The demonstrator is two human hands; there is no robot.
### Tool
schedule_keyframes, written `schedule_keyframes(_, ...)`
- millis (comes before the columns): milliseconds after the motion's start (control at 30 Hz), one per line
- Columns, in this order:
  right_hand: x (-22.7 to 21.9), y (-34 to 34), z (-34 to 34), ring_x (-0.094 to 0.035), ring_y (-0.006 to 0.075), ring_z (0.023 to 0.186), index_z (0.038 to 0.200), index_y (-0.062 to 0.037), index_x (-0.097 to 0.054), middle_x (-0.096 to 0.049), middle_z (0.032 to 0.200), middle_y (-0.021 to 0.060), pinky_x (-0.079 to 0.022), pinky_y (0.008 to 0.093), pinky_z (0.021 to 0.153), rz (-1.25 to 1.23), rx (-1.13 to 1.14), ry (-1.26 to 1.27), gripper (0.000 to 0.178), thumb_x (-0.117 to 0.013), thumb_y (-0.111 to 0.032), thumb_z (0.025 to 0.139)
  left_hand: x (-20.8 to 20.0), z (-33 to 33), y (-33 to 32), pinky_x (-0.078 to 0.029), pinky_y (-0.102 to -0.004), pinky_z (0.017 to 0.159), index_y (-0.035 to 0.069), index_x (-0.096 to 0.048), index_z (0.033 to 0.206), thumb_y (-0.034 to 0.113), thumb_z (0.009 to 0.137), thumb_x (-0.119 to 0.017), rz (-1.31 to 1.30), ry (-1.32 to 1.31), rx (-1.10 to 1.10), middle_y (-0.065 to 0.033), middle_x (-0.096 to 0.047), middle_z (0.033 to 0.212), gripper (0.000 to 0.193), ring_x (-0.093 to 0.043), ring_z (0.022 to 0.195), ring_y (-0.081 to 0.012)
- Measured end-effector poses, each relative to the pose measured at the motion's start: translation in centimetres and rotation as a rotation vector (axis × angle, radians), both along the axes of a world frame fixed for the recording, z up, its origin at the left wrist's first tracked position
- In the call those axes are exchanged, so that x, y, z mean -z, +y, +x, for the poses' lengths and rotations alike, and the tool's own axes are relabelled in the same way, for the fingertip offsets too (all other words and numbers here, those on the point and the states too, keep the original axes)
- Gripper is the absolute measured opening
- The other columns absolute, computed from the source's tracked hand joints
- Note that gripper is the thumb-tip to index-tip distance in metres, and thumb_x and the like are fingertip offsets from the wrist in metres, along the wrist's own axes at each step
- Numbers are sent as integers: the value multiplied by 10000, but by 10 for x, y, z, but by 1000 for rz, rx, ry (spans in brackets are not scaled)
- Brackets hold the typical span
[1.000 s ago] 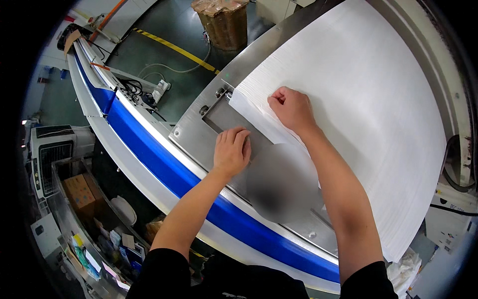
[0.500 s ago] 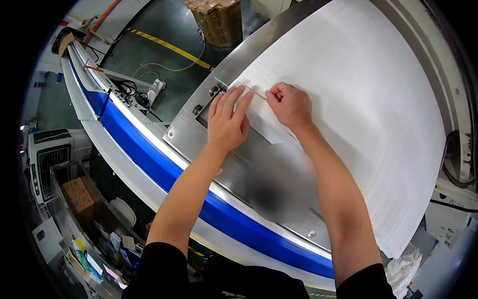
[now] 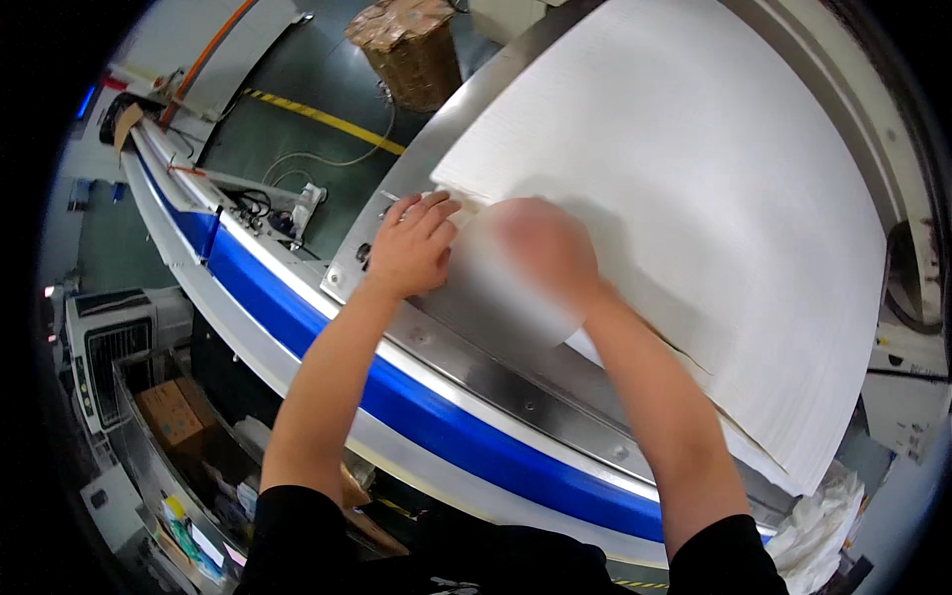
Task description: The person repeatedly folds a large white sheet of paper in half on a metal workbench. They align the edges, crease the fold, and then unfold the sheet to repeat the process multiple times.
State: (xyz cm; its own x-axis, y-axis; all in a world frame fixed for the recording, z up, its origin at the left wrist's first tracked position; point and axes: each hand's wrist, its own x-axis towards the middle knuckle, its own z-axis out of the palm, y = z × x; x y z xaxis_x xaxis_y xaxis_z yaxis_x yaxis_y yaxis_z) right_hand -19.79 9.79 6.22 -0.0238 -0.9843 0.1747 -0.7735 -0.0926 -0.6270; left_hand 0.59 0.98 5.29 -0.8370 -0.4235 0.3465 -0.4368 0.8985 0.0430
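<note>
A wide sheet or stack of thin white material (image 3: 694, 178) lies over a metal table (image 3: 476, 362). Beside its near left corner is my left hand (image 3: 412, 246), fingers stretched out and slightly bent, the tips close to the sheet's edge. My right hand (image 3: 550, 248) is over the sheet's near edge, to the right of the left one. A blurred patch hides its fingers and whatever is under them. Along that near edge, beside my right forearm (image 3: 654, 407), runs a thin dark line (image 3: 749, 426); whether it is a gap or a strip I cannot tell.
A blue and white rail (image 3: 288, 297) curves along the table's near side. Beyond the table stands a brown wrapped drum (image 3: 412, 59), with a yellow-black floor stripe (image 3: 327, 119) and a hose nearby. At lower left, a bin (image 3: 129, 372) holds a cardboard box (image 3: 169, 412).
My right hand has come nearer and slightly left from the sheet, where its fingers were pinched at the edge. My left hand has shifted a little left. The view has moved somewhat too.
</note>
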Motion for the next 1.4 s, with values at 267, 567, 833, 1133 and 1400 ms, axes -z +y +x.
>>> schedule_keyframes(267, 18, 250, -93, -584, 299, 902, 997, -104, -628, -620, 970, 113, -447, 450, 799, 336, 584, 362, 260, -559, -279, 817, -36, -26, 0, -329, -451, 1010, 89, -518, 1206, 62, 632, -640, 221, -635, -142, -129, -568, 1183, 587, -521, 1127, -276)
schedule_keyframes(567, 0, 553, -292, -627, 286, 828, 765, -105, -695, -669, 843, 139, -329, 506, 982, 525, 1030, 566, 441, -384, -364, 940, 13, -60, -28, -432, -445, 914, 146, -577, 1155, 90, 754, -632, -97, -1073, -117, -80, -610, 1111, 408, -594, 1026, -230)
schedule_keyframes(833, -7, 689, -407, -614, 290, 939, 942, -114, -693, -660, 950, 169, -233, 458, 1075, 976, 1095, 586, 595, -208, -458, 962, 63, 11, -104, -382, -434, 952, 22, -577, 1079, -45, 823, -460, -51, -803, -284, -172, -595, 1058, 290, -537, 1033, -344)
schedule_keyframes(1133, -23, 792, -471, -602, 338, 972, 1028, -88, -624, -642, 1040, 154, -448, 425, 885, 1251, 1053, 550, 311, -468, -258, 819, 82, 47, -128, -387, -435, 928, 35, -558, 1102, -24, 855, -443, -240, -809, -101, -164, -575, 1050, 278, -516, 1033, -343)
schedule_keyframes(1400, -19, 818, -466, -605, 286, 983, 1144, -203, -623, -655, 1047, 88, -383, 411, 976, 1228, 1075, 745, 350, -545, -191, 803, 41, -10, -73, -319, -399, 1032, 86, -603, 1078, 120, 880, -381, 83, -849, -329, -115, -600, 1122, 300, -538, 1071, -271)
